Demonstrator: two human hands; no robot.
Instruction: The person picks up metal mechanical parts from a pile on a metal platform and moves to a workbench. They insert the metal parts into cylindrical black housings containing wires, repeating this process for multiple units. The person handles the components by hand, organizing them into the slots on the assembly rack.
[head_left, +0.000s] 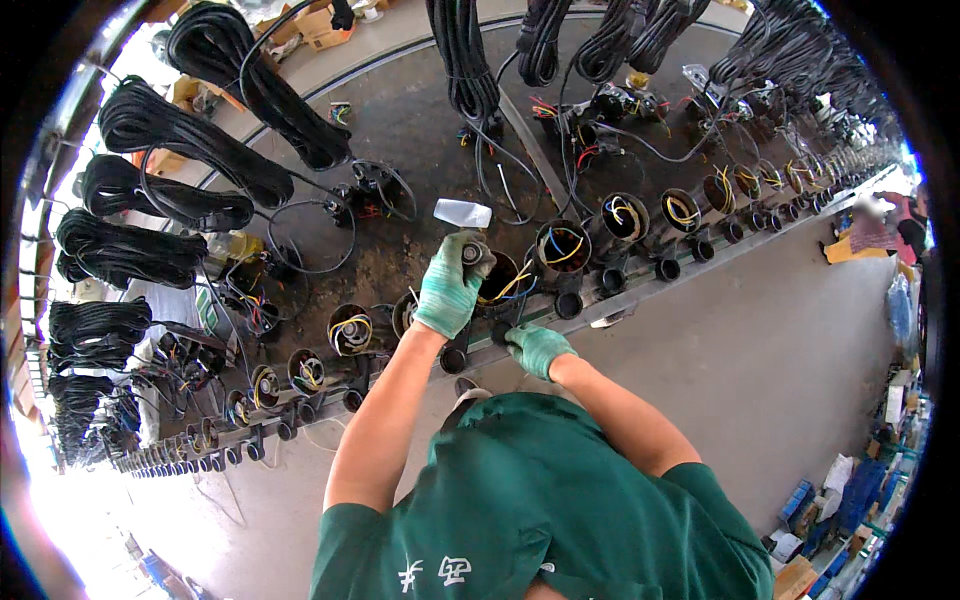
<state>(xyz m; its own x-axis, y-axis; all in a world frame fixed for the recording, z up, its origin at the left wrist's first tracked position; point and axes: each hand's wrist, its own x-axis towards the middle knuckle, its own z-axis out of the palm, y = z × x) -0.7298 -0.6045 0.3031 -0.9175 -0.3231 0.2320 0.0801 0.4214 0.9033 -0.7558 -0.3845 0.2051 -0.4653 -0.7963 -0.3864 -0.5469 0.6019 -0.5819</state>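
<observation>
My left hand (450,290), in a pale green glove, is closed round a small dark cylindrical part (472,254) whose round end faces up. It is held just above and left of an open round housing (492,300) with yellow and blue wires inside. My right hand (541,350), gloved alike, is closed on the black pipe stub (502,333) at that housing's near side. Its fingertips are partly hidden. Beside it on the right stands another open housing (563,247) with coloured wires. A white translucent piece (462,212) lies beyond my left hand.
Similar housings (350,331) with pipe stubs line the near edge of the dark bench (400,130) both ways. Black cable bundles (255,90) hang over the bench at the left and far side. Boxes and packages (860,495) stand at the right, across the grey floor (760,350).
</observation>
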